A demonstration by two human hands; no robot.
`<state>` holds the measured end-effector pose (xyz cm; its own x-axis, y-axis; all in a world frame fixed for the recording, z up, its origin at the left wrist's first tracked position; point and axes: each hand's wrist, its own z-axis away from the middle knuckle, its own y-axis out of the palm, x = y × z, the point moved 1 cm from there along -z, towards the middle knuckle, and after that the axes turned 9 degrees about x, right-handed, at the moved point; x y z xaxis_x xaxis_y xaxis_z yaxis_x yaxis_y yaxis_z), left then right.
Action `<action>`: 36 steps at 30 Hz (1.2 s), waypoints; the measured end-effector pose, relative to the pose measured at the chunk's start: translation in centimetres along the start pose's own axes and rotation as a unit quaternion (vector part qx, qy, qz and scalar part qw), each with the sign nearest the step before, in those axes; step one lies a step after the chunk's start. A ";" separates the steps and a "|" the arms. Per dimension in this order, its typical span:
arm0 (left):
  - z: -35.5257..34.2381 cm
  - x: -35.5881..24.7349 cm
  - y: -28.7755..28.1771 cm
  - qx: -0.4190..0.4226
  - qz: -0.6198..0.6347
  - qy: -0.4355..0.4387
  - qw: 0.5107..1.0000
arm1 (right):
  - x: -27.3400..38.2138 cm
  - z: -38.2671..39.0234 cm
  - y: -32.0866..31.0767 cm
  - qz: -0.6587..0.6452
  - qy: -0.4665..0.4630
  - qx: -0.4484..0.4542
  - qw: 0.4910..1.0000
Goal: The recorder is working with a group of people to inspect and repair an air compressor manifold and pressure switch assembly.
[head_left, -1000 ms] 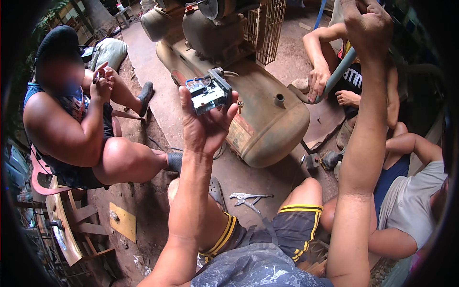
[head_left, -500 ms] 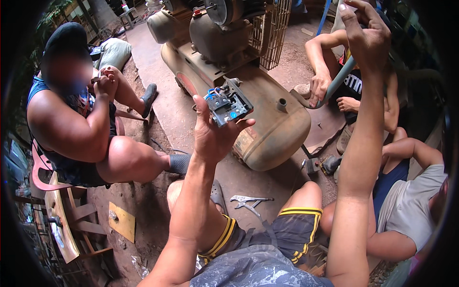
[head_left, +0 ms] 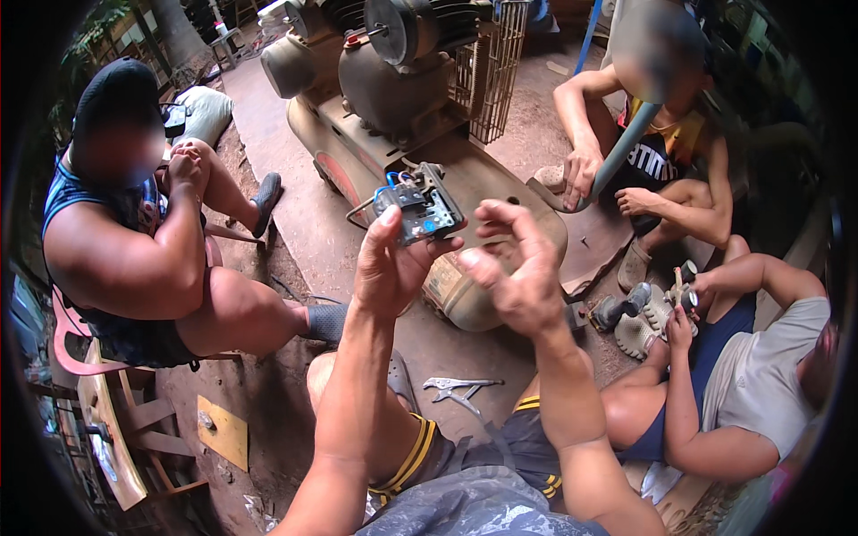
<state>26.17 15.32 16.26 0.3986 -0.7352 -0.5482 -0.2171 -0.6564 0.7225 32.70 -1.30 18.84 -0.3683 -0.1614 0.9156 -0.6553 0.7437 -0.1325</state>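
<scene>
- One small electrical unit [head_left: 420, 212], dark-bodied with its works exposed, sits in front of the tank, roughly mid-picture; its blue wires [head_left: 391, 180] are too bunched to count.
- Two hands of the wearer: the left hand [head_left: 393, 263] is clamped on the unit's lower end, thumb on the near side; the right hand [head_left: 525, 277] is free, fingers parted and half curled, just beside the unit and apart from it.
- One compressor tank [head_left: 509, 192], brown and dusty, lies behind the hands, with a dark pump [head_left: 393, 89] mounted on it and one wire guard [head_left: 494, 80] alongside.
- One pair of locking pliers [head_left: 462, 385] lies on the floor near the wearer's knees.
- One yellow board [head_left: 223, 435] lies on the floor at left, near one wooden stand [head_left: 105, 442].
- Three other people: one at left on a pink chair [head_left: 73, 338], hands together; one at upper right, a hand on a blue-grey hose [head_left: 618, 154]; one at lower right, in a grey shirt [head_left: 760, 380], holding a small object [head_left: 685, 290].
- Writing: large white letters cross the black shirt [head_left: 660, 163] at upper right; the tank's side carries a red marking [head_left: 338, 174], too small to read; a round blue mark shows on the unit.
</scene>
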 end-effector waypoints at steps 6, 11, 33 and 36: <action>0.5 0.1 0.0 -0.030 -0.048 -0.015 0.998 | 0.1 0.0 2.9 0.016 -0.014 -0.027 0.999; 0.6 0.5 0.0 -0.049 -0.070 -0.012 0.996 | -0.1 -0.4 3.4 0.102 -0.036 -0.056 0.993; -0.1 1.3 1.2 -0.042 -0.225 -0.039 0.973 | -3.2 -0.2 0.6 -0.290 0.073 0.011 0.954; 0.1 1.7 1.6 0.025 -0.204 -0.063 0.977 | -3.9 -0.1 -0.4 -0.384 0.072 0.006 0.920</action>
<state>26.41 13.02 16.48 0.3488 -0.4245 -0.8355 -0.1086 -0.9038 0.4139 34.51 -0.92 15.33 0.2981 -0.5477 0.7818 -0.6936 0.4384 0.5716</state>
